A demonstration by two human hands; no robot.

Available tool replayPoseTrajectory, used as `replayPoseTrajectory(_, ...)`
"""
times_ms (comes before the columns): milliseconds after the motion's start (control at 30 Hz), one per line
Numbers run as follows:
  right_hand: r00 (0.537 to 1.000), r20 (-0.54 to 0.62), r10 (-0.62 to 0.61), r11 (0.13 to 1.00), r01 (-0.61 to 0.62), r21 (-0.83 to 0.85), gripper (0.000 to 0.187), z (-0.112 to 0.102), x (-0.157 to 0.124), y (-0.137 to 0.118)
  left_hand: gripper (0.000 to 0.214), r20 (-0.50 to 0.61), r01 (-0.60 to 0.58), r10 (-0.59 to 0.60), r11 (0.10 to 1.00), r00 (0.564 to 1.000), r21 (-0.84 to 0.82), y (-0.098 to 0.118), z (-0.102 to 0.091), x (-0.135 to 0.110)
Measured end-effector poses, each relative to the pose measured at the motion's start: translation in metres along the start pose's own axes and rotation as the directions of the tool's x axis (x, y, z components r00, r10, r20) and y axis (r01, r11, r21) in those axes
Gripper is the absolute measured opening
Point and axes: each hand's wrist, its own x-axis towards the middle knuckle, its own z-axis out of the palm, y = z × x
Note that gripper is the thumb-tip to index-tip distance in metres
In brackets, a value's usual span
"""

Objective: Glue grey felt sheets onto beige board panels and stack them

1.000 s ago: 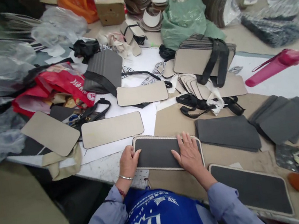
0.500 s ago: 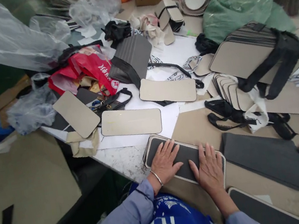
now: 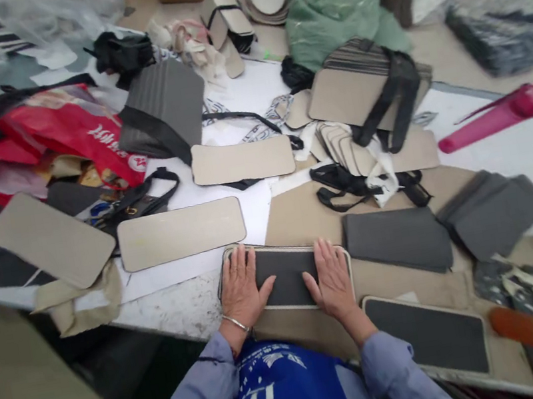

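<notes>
Here, both hands lie flat, palms down, on one dark panel (image 3: 289, 275), a rounded rectangle of matte charcoal with a pale beige edge. The left hand (image 3: 242, 284) covers its left end and the right hand (image 3: 332, 277) its right end. The fingers of both are straight and slightly spread, closed on nothing. The panel rests on a tan cardboard sheet (image 3: 299, 214) at the near edge of the scuffed white desk (image 3: 181, 300).

Just right of the right hand lies a stack of soft grey foam sheets (image 3: 398, 249). Below it, towards the wrist, sits a second dark panel (image 3: 426, 332) with the same pale border. Beyond the left hand's fingertips lies a smooth beige board (image 3: 180, 232) with rounded corners, and another beige board (image 3: 242, 159) lies farther out. Black straps (image 3: 345, 183) tangle beyond the right hand. Far left is a crumpled red plastic bag (image 3: 68, 133), and far right a glossy pink bottle (image 3: 496, 116) lies on its side.
</notes>
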Motion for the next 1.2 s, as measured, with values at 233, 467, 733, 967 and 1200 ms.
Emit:
replayPoseTrajectory(233, 0.751, -0.199, 0.63, 0.768, -0.563, 0.306, 0.053, -0.039, -0.041, 0.056, 0.058, -0.164, -0.069, 0.038, 0.979, 0.986, -0.189, -0.012, -0.006, -0.01)
replayPoseTrajectory(467, 0.75, -0.003, 0.661, 0.726, -0.638, 0.256, 0.032, -0.037, -0.066, 0.034, 0.059, -0.053, -0.225, 0.22, 0.968, 0.974, -0.115, 0.0, -0.008, -0.01)
replayPoseTrajectory(733, 0.688, 0.09, 0.72, 0.635, -0.706, 0.314, 0.03, -0.033, -0.06, 0.023, 0.064, 0.004, -0.245, 0.246, 0.969, 0.969, -0.016, 0.005, 0.002, -0.011)
replayPoseTrajectory(967, 0.705, 0.269, 0.656, 0.589, -0.701, 0.401, 0.037, -0.03, -0.056, 0.028, 0.065, 0.021, -0.243, 0.243, 0.97, 0.97, -0.004, 0.006, 0.001, -0.011)
replayPoseTrajectory(1200, 0.711, 0.263, 0.652, 0.6, -0.696, 0.395, 0.033, -0.028, -0.054, 0.027, 0.065, 0.01, -0.257, 0.257, 0.966, 0.966, 0.016, 0.007, 0.001, -0.011)
